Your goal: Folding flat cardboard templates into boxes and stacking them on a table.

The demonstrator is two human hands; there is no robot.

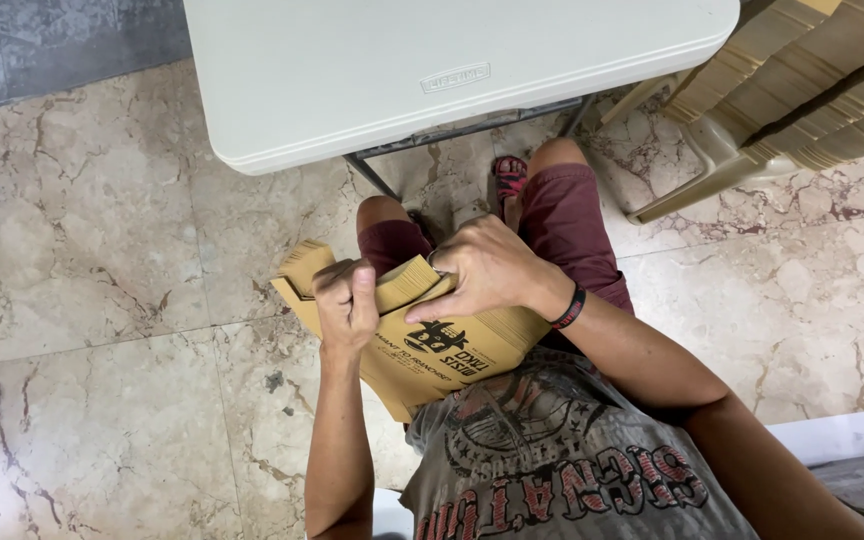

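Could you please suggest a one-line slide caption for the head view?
Seated person's left hand and right hand grip a stack of flat brown cardboard sheets on the lap, beside a white folding table.

Stack of flat tan cardboard sleeves (452, 350) w/ black print — on lap, more stacks (822, 80) top right

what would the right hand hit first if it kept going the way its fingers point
The right hand points toward the left hand, across the stack of flat brown cardboard sheets on the lap. It would probably meet the left hand's fingers first, though depth is unclear.
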